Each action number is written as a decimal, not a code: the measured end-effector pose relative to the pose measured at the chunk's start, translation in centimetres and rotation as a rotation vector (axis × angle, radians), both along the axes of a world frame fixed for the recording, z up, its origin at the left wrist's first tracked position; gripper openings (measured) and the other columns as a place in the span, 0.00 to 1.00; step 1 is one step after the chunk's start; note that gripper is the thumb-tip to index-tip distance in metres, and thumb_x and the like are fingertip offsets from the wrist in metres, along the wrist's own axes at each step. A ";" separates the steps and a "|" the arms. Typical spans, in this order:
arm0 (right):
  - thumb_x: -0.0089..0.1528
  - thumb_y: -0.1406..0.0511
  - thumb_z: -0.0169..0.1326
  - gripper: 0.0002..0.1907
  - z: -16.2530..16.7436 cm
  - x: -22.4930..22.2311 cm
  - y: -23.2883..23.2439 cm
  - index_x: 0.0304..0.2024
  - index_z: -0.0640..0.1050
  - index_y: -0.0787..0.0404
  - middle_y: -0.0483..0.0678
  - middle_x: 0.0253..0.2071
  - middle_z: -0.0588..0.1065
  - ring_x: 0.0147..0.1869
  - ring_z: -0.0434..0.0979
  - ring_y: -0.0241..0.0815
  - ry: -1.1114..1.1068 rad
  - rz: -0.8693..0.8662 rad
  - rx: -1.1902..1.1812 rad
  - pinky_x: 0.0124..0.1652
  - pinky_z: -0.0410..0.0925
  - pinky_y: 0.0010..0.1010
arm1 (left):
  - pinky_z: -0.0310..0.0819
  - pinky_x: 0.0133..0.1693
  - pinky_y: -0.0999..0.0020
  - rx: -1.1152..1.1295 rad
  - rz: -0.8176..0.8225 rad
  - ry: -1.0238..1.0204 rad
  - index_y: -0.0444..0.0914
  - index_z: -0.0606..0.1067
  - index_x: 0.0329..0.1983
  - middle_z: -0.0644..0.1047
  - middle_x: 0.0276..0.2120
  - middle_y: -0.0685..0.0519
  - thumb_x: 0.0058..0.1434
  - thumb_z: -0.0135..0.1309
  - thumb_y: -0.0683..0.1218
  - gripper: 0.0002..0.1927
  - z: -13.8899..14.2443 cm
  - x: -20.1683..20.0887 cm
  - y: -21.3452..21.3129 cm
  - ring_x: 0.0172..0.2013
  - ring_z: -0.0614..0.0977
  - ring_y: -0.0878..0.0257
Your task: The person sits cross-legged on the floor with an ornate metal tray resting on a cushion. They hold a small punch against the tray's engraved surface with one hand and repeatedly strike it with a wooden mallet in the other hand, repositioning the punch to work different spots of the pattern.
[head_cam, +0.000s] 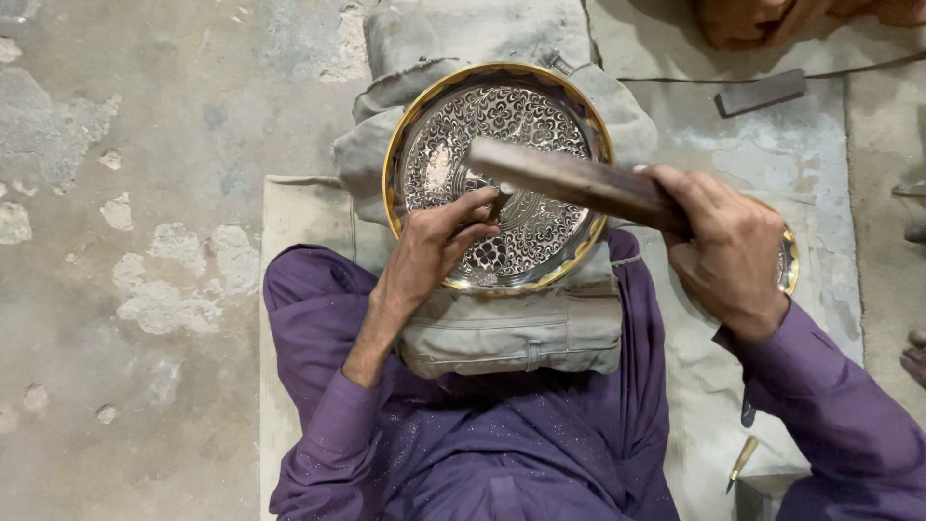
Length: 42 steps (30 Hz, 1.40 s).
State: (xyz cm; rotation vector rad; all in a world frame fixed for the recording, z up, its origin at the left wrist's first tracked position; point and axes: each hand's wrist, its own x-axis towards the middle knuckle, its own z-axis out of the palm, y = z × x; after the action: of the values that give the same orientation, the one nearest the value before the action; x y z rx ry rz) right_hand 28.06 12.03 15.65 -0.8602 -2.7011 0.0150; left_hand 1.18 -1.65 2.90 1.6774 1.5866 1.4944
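Your right hand (pixel 730 253) fist-tight on the wooden mallet (pixel 579 183); left hand (pixel 434 246) pinches a chisel (pixel 500 200) near the engraved plate (pixel 497 178)'s centre.

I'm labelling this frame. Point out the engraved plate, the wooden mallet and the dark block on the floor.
plate (pixel 540 116): head view, engraved face near the upper rim
mallet (pixel 569 181): head view, middle of the wooden shaft
block (pixel 761 93): head view, its top face
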 end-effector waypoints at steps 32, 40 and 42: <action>0.58 0.73 0.58 0.28 -2.8 1.6 0.5 0.61 0.71 0.61 0.59 0.42 0.78 0.42 0.81 0.57 0.117 -0.064 -0.216 0.40 0.72 0.42 | 0.84 0.43 0.65 -0.050 -0.009 0.018 0.42 0.73 0.63 0.85 0.44 0.47 0.64 0.60 0.43 0.23 -0.4 -0.1 0.2 0.44 0.88 0.59; 0.62 0.72 0.58 0.19 -3.0 1.6 -0.5 0.56 0.73 0.58 0.53 0.43 0.79 0.43 0.82 0.51 0.228 -0.085 -0.257 0.44 0.73 0.39 | 0.84 0.45 0.65 -0.058 -0.036 -0.003 0.42 0.73 0.64 0.84 0.47 0.47 0.65 0.59 0.43 0.23 0.1 -0.1 0.1 0.46 0.88 0.59; 0.57 0.75 0.58 0.24 -2.9 1.7 -0.3 0.56 0.77 0.57 0.52 0.44 0.81 0.43 0.82 0.53 -0.086 -0.116 0.066 0.40 0.72 0.42 | 0.84 0.46 0.65 -0.039 -0.036 0.004 0.42 0.73 0.64 0.84 0.48 0.47 0.65 0.59 0.43 0.23 0.2 -0.1 0.1 0.47 0.87 0.59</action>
State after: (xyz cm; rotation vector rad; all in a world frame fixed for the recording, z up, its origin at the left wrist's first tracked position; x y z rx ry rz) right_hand 29.76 11.68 12.73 -1.0184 -2.7089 -0.1387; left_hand 1.04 -1.53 3.06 1.6794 1.5688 1.4347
